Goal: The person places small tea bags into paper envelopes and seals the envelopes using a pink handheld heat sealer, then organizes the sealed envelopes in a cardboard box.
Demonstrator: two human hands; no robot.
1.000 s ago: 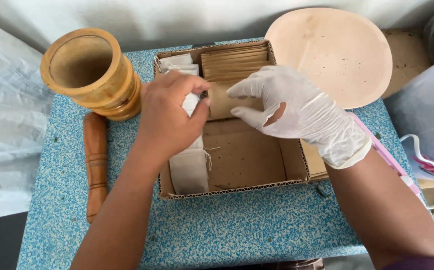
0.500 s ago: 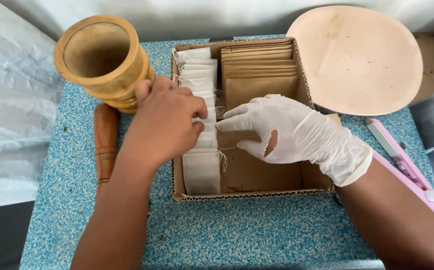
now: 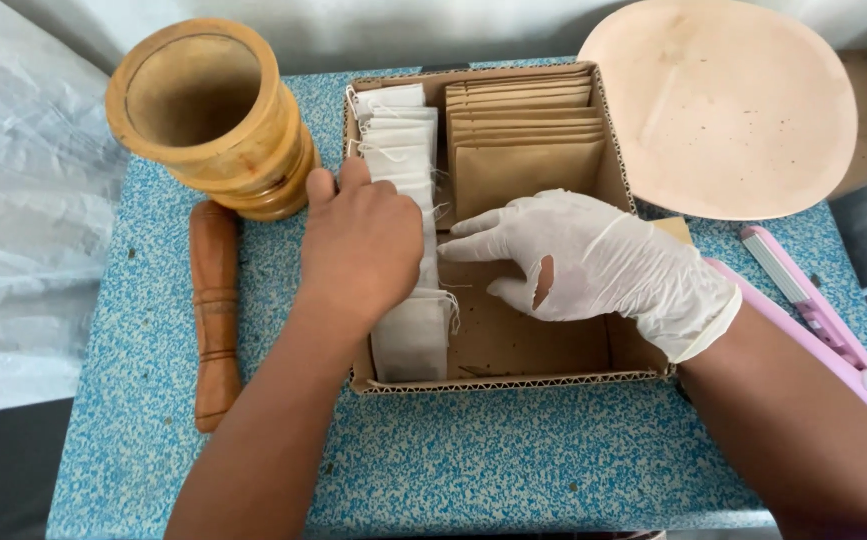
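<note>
So compared w/ half a sec ago, the bare left hand [image 3: 362,245] has slid up the row of white tea bags [image 3: 406,215] in the cardboard box [image 3: 514,378], fingers flat on them, not gripping. Gloved right hand [image 3: 594,262] barely moved, spread wide & empty over the box floor. Behind: brown envelopes [image 3: 526,130], wooden mortar [image 3: 209,112], round tan plate [image 3: 724,100].
</note>
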